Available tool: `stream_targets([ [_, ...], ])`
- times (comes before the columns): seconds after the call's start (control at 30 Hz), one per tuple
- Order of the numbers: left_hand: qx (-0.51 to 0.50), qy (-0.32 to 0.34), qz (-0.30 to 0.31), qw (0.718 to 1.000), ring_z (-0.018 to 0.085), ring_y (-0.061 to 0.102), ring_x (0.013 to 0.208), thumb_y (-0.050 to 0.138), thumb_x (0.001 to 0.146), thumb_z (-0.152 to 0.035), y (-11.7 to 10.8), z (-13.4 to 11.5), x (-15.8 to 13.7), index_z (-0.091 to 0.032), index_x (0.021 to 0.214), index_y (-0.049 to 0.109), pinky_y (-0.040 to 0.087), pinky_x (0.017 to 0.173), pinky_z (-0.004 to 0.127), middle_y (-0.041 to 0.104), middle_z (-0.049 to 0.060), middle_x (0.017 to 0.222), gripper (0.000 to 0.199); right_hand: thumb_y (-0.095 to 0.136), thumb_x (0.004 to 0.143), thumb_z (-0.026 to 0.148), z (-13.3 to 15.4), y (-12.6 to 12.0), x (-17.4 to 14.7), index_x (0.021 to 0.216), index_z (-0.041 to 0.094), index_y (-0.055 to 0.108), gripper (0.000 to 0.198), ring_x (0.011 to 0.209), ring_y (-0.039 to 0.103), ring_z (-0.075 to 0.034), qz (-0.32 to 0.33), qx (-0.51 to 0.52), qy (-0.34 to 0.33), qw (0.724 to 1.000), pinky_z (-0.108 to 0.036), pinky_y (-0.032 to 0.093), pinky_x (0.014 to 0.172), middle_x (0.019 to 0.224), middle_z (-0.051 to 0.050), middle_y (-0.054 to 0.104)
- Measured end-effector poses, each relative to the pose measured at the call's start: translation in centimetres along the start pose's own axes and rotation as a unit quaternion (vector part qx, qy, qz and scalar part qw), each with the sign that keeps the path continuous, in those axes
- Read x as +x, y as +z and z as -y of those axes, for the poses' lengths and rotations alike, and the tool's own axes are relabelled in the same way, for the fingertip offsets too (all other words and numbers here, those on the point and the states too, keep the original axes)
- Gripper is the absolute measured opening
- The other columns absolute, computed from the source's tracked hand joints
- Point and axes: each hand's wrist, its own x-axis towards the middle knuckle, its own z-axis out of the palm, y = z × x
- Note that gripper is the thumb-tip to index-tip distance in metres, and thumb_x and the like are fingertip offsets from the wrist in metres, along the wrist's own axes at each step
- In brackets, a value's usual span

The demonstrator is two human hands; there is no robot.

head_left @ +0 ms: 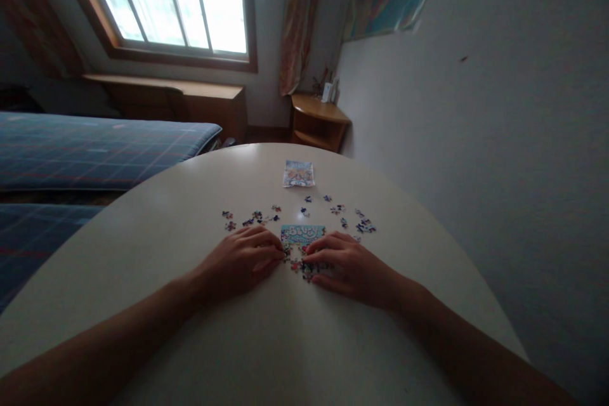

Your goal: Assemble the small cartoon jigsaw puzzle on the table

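Note:
A partly joined jigsaw puzzle [303,233] lies on the round white table, its turquoise top strip showing pale lettering. My left hand [250,255] rests at its left side, thumb and forefinger closed on a small jigsaw piece [287,253] at the puzzle's edge. From the right, my right hand [351,268] reaches over the lower part, fingers apart and tips touching joined pieces [308,268]. The palm and fingers hide some of those pieces. A gap showing white table lies between the left piece and the right-hand cluster.
Loose jigsaw pieces lie left [257,216] and right [365,226] beyond my hands. Farther back is a printed picture packet [299,174]. The white table [200,196] has a curved edge, with a plaid mattress [104,146] to the left and a wall [476,139] to the right.

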Motion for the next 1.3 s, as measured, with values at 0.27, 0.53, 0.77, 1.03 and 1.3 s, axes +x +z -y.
stream_targets([
  [0.27,0.008,0.015,-0.019,1.0,0.017,0.063,0.088,0.055,0.093,-0.018,0.2,0.1,0.1,-0.022,0.097,0.069,0.053,0.077,0.031,0.071,0.003,0.097,0.015,0.068,0.088,0.031,-0.3,0.1,0.0,0.115,0.029,0.069,0.027,0.106,0.059,-0.019,0.003,0.003,-0.007,1.0,-0.039,0.044,0.096,0.114,-0.005,0.067],
  [0.53,0.059,-0.079,-0.068,0.993,0.02,0.064,0.094,0.054,0.092,-0.022,-0.3,1.3,-0.5,-0.022,0.097,0.067,0.054,0.082,0.037,0.07,0.004,0.104,0.013,0.068,0.088,0.03,-0.5,0.0,0.2,0.115,0.028,0.069,0.027,0.107,0.059,-0.02,0.005,0.015,-0.012,1.0,-0.04,0.045,0.096,0.115,-0.006,0.067],
  [0.77,0.105,-0.226,-0.086,0.965,0.025,0.06,0.106,0.054,0.092,-0.028,-0.2,4.1,-1.1,-0.022,0.106,0.065,0.052,0.092,0.045,0.067,0.006,0.115,0.02,0.063,0.09,0.028,-2.0,0.0,0.1,0.113,0.027,0.069,0.023,0.106,0.059,-0.02,-0.05,0.019,0.012,0.999,-0.04,0.047,0.095,0.112,-0.007,0.067],
  [1.03,0.089,-0.223,-0.018,0.971,0.025,0.053,0.122,0.048,0.094,-0.033,0.4,4.1,-0.8,-0.023,0.123,0.062,0.044,0.105,0.047,0.061,0.005,0.133,0.033,0.063,0.089,0.023,-3.4,0.1,-0.1,0.111,0.022,0.068,0.023,0.109,0.058,-0.022,-0.065,0.016,0.038,0.997,-0.044,0.047,0.096,0.114,-0.01,0.066],
  [1.3,0.103,-0.232,-0.022,0.967,0.025,0.054,0.121,0.046,0.095,-0.033,0.5,4.0,-0.8,-0.02,0.123,0.061,0.044,0.105,0.048,0.061,0.006,0.132,0.034,0.064,0.088,0.023,-3.7,0.2,0.0,0.113,0.025,0.069,0.026,0.109,0.059,-0.023,-0.059,0.017,0.034,0.998,-0.045,0.048,0.096,0.114,-0.01,0.066],
])
